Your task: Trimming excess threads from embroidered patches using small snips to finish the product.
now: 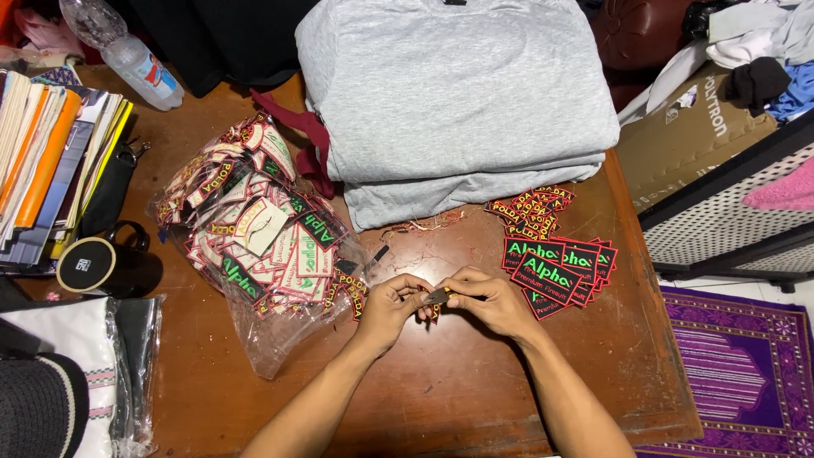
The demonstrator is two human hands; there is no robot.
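Note:
My left hand (392, 307) and my right hand (492, 301) meet over the middle of the brown wooden table (441, 390). Together they pinch a small dark embroidered patch (437, 297) between the fingertips. Left of my hands lies a clear plastic bag (254, 246) stuffed with several patches, red-edged with white backs showing. To the right sits a loose pile of black patches with green lettering (555, 265), and a smaller heap of red-lettered patches (530, 210) lies behind it.
A stack of folded grey shirts (458, 102) fills the far middle of the table. A black mug (102, 265), books (47, 153) and a plastic bottle (136, 64) stand at the left. Thread scraps (424, 225) lie by the shirts. A purple rug (738, 373) lies on the floor at right.

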